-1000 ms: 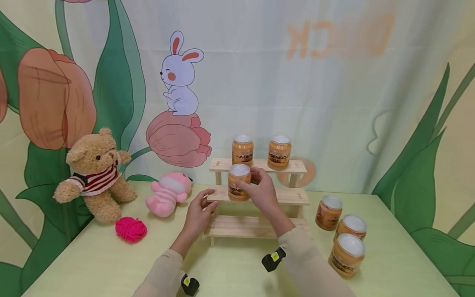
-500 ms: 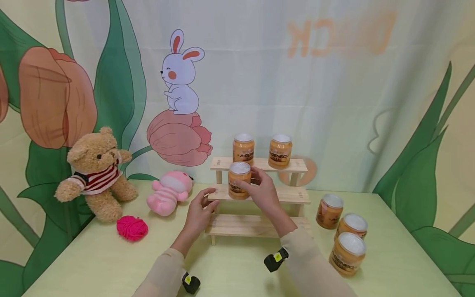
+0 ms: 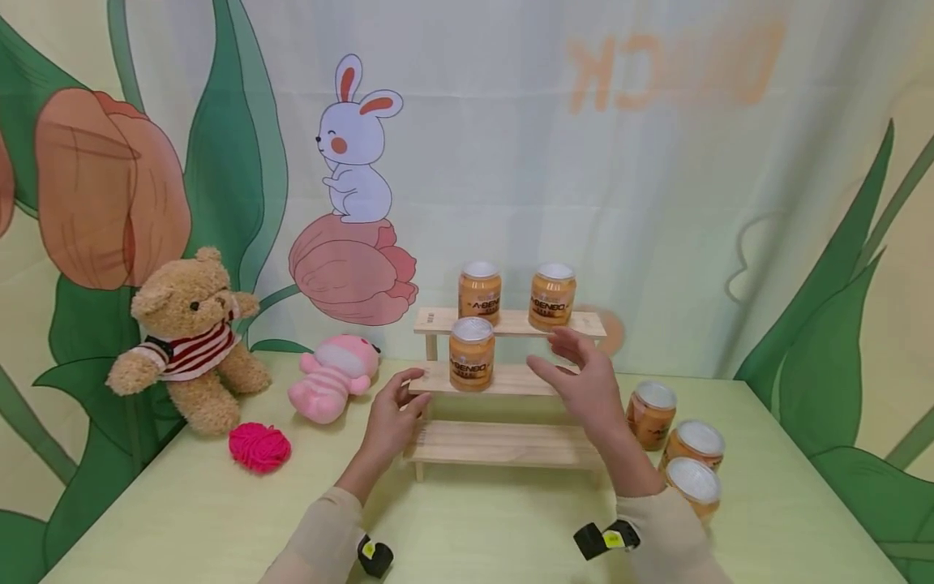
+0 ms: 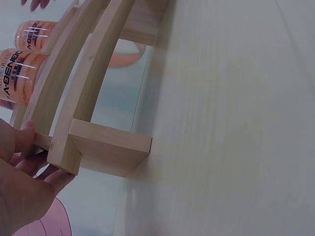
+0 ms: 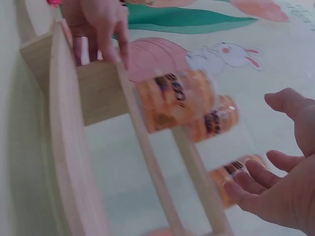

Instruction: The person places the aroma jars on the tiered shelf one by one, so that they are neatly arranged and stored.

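A three-tier wooden shelf stands on the table. On its middle tier, toward the left, an orange-labelled can with a silvery lid stands upright. Two matching cans, one left and one right, are on the top tier. My left hand grips the left end of the middle tier, thumb and fingers around the wood in the left wrist view. My right hand hovers before the shelf's right side, fingers spread and holding nothing, apart from the cans in the right wrist view.
At the right of the table stand three more cans, one behind, one in the middle and one in front, partly behind my right arm. Left lie a teddy bear, a pink plush toy and pink yarn. A printed curtain hangs behind.
My right hand has let go of the can on the middle tier and moved to the right. The can stays where it was. My left hand keeps its place at the shelf end.
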The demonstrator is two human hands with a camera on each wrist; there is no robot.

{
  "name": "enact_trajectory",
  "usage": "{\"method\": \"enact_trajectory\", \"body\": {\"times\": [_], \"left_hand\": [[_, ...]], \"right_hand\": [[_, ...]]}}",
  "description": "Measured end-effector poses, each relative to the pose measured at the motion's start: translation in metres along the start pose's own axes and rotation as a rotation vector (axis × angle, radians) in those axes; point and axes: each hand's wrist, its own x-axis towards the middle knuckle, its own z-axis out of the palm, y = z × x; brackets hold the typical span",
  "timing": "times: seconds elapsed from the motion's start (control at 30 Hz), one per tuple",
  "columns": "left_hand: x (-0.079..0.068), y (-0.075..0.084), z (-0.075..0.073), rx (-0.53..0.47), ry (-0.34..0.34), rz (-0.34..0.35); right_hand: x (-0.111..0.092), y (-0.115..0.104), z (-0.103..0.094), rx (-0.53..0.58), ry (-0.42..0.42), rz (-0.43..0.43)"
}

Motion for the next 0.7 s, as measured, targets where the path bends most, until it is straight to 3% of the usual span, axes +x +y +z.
{"method": "enact_trajectory", "body": {"times": [0.17,0.43,0.57,0.7], "left_hand": [[-0.002,0.0,0.0,-0.004,0.001,-0.005],[0.0,-0.002,0.0,0.02,0.003,-0.002],[0.001,-0.001,0.0,0.02,0.005,0.0],[0.001,0.0,-0.001,0.022,-0.002,-0.005]], "right_hand": [[-0.008,-0.008,-0.034,-0.05,-0.001,-0.027],[-0.018,-0.02,-0.11,-0.303,0.044,-0.044],[-0.019,0.0,-0.153,-0.365,0.032,-0.035],[-0.023,0.036,-0.195,-0.404,-0.044,0.027]]}}
